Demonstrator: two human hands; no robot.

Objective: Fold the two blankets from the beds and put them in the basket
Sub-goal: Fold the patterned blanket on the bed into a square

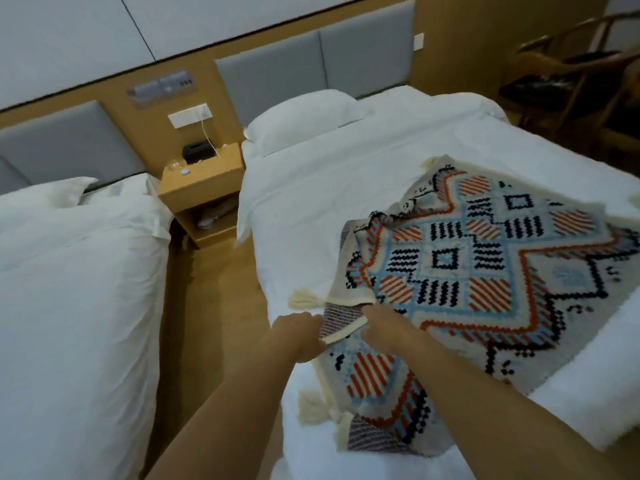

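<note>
A patterned blanket (485,271) in cream, orange, light blue and black, with cream tassels at its corners, lies on the right bed (329,188); its left part is doubled over on itself. My left hand (299,336) is closed on the blanket's folded left edge at the bedside. Right next to it, my right hand (384,329) grips the same edge from above, its fingers tucked into the cloth. A second blanket and the basket are not in view.
The left bed (69,271) has white bedding and a pillow. A wooden nightstand (204,188) with small items stands between the beds, above a narrow wooden floor aisle (214,306). A white pillow (304,119) lies at the right bed's head. Wooden chairs (571,74) stand at the far right.
</note>
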